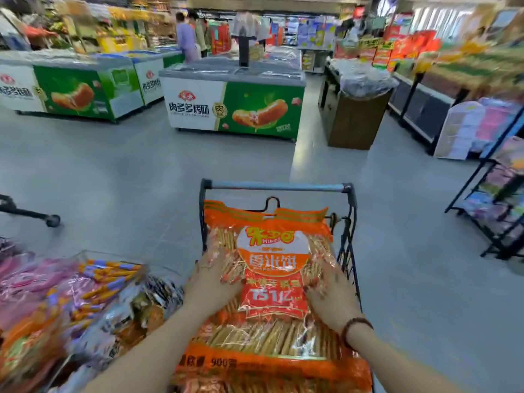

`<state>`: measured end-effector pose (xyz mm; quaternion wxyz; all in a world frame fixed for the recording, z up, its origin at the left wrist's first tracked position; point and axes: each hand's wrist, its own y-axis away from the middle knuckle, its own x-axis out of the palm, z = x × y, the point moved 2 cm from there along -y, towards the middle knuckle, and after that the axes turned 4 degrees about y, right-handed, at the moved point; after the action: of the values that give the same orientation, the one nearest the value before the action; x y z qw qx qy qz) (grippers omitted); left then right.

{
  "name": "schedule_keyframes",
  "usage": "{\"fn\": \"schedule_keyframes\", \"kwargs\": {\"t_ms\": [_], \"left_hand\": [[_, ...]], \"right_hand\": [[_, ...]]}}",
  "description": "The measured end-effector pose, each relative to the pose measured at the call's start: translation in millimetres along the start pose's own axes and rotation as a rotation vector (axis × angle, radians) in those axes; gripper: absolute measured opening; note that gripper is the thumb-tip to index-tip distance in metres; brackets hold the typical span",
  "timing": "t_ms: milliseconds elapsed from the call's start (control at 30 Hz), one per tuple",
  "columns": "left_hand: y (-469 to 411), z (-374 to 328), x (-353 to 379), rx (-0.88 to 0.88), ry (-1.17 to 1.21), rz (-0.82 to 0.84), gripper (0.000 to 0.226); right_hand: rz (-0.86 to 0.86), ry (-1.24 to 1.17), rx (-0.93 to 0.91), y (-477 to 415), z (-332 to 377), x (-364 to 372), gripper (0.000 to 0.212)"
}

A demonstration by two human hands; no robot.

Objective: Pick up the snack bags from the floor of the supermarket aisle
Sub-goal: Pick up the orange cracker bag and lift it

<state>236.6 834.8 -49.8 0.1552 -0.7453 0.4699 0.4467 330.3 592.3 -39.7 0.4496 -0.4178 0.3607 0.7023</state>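
A large orange snack bag of rice crackers lies on top of a shopping cart in front of me. My left hand lies flat on the bag's left side with fingers spread. On the bag's right side my right hand also lies flat with spread fingers; a bead bracelet is on that wrist. More orange bags sit under it in the cart. No snack bag is visible on the floor.
A bin of mixed snack packets stands at my left. Chest freezers stand ahead across grey floor, a wooden stand to their right. A black shelf rack lines the right. People stand far back. Another cart's wheel shows at left.
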Motion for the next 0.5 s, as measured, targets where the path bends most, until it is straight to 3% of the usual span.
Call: {"fn": "schedule_keyframes", "kwargs": {"t_ms": [167, 500], "left_hand": [[21.7, -4.9, 14.0, 0.195, -0.322, -0.062, 0.069], [27.9, 3.1, 29.9, 0.186, -0.329, -0.032, 0.071]], "right_hand": [[0.062, 0.133, -0.088, 14.7, -4.5, 17.2, 0.061], [0.047, 0.129, -0.073, 24.1, -12.2, 28.7, 0.063]]}}
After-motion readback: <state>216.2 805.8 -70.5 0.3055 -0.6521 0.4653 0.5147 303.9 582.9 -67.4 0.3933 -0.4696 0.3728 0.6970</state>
